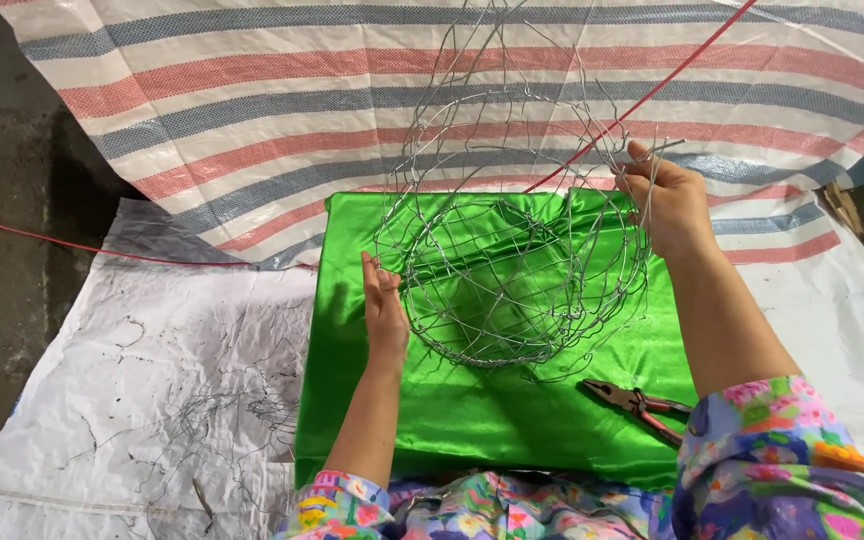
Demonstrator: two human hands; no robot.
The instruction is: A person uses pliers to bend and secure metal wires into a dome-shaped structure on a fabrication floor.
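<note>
A person in floral sleeves steadies a half-woven wire mesh basket (512, 270) over a glossy green cloth (472, 410) spread on the floor, seen from a head-worn camera. The left hand (384, 305), at the basket's nine o'clock, lies nearly flat and open against the mesh, fingers straight, pressing the side without closing round any strand. The right hand (667, 200), at two o'clock on the rim, is curled shut on the upper wires, pinching loose strands between thumb and fingers. Untrimmed wire ends (472, 60) rise from the rim toward twelve o'clock. A red cord (652, 90) runs behind the mesh from the upper right toward the basket's middle. Red-handled pliers (642, 405) lie on the cloth at the basket's five o'clock, apart from both hands. A striped woven tarpaulin (252, 110) covers the ground beyond, with a white sheet (152, 380) scattered with wire scraps at eight o'clock.

The risk, on this showing, is to bare skin: the free wire ends look sharp, and a strand springing out of the right hand's pinch could scratch fingers or wrist. With only a flat palm bracing the left side, the light frame could also twist and bend the rim out of round.
</note>
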